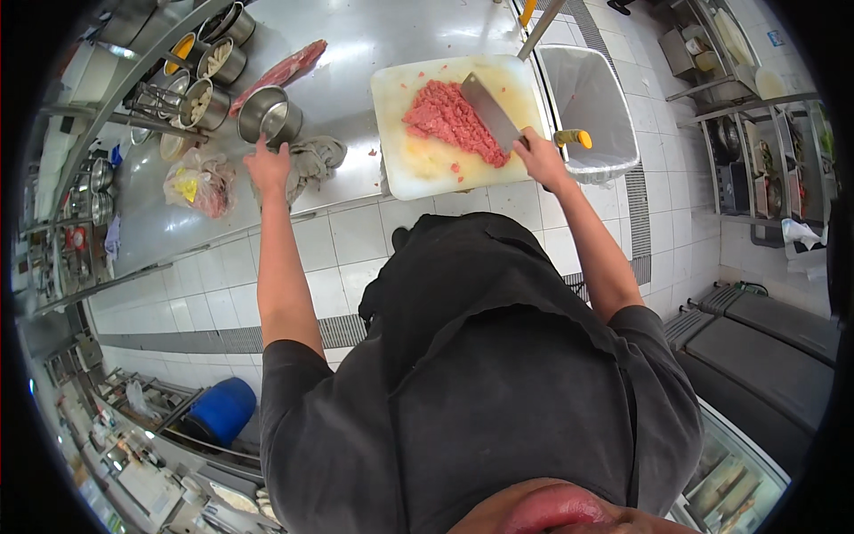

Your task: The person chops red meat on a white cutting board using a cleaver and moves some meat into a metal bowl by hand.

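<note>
My right hand [539,158] is closed around the handle of a cleaver [495,114]. Its broad blade lies along the right side of a heap of minced red meat [447,117] on a thick white cutting board [402,178]. Small bits of meat are scattered on the board. To the left, my left hand [269,165] has its fingers at the near rim of a round metal pot [283,118] and appears to grip it. A crumpled grey cloth [316,160] lies beside that hand. Behind the pot rests a long strip of raw meat [283,75].
Metal pots with pale contents [203,105] crowd the left of the steel table [351,44]. A plastic bag [200,182] lies near its front edge. Right of the board stands a lined bin [587,98], with a yellow-ended handle [574,138] at its near side.
</note>
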The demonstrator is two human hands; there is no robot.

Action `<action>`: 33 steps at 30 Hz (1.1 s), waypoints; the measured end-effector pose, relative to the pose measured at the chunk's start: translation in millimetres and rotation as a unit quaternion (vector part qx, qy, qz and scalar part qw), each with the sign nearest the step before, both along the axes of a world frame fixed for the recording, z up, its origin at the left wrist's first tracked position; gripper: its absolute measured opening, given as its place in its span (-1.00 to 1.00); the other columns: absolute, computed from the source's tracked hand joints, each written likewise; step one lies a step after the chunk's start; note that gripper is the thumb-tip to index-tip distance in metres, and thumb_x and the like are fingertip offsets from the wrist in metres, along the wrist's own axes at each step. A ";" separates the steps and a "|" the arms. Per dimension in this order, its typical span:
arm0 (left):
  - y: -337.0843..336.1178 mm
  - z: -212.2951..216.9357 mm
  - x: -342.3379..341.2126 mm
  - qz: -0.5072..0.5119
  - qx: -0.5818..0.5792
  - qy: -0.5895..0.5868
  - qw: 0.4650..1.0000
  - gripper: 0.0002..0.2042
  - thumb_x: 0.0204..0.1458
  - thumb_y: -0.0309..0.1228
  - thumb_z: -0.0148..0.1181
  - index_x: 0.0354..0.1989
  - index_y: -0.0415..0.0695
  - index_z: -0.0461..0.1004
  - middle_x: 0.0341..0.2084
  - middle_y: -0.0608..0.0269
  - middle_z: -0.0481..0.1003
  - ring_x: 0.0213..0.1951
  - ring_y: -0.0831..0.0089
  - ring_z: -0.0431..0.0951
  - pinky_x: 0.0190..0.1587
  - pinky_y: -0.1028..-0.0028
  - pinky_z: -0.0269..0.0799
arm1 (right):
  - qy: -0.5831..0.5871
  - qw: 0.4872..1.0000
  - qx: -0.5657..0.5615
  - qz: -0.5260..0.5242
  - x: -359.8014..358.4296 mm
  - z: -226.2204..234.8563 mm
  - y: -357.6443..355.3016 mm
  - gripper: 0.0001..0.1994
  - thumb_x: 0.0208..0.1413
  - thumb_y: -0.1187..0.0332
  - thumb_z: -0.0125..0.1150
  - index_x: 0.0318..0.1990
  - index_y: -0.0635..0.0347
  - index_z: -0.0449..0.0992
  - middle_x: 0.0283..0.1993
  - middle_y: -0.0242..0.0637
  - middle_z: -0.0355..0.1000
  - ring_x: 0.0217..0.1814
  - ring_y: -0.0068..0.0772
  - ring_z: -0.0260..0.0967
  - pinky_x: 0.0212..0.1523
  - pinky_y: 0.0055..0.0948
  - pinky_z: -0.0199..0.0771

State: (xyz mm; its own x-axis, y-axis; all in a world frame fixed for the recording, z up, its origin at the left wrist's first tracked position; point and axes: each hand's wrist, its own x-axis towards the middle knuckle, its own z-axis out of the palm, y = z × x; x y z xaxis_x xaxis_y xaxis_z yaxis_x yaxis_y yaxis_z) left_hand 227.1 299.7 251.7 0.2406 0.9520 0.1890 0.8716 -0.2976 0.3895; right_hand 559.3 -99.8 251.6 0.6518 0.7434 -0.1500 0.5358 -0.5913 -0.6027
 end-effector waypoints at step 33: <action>-109.6 -35.3 54.0 -0.139 0.071 -0.170 0.973 -0.82 -0.05 -0.45 0.29 -0.26 -0.17 0.49 -0.21 -0.11 0.23 -0.12 -0.03 0.30 -0.06 0.21 0.24 | -0.046 0.994 0.096 0.006 -42.4 33.9 50.5 -0.76 0.17 0.26 0.02 -0.16 0.28 0.33 -0.24 0.18 0.46 -0.15 0.18 0.43 -0.18 -0.01 0.40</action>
State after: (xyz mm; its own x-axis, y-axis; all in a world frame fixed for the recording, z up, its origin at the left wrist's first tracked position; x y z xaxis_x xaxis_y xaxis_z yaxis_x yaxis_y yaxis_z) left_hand 281.0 190.0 216.4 0.3854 0.8176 0.4278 0.5773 -0.5753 0.5795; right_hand 517.0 -49.2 285.5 0.6471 0.7604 0.0554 0.6003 -0.4634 -0.6519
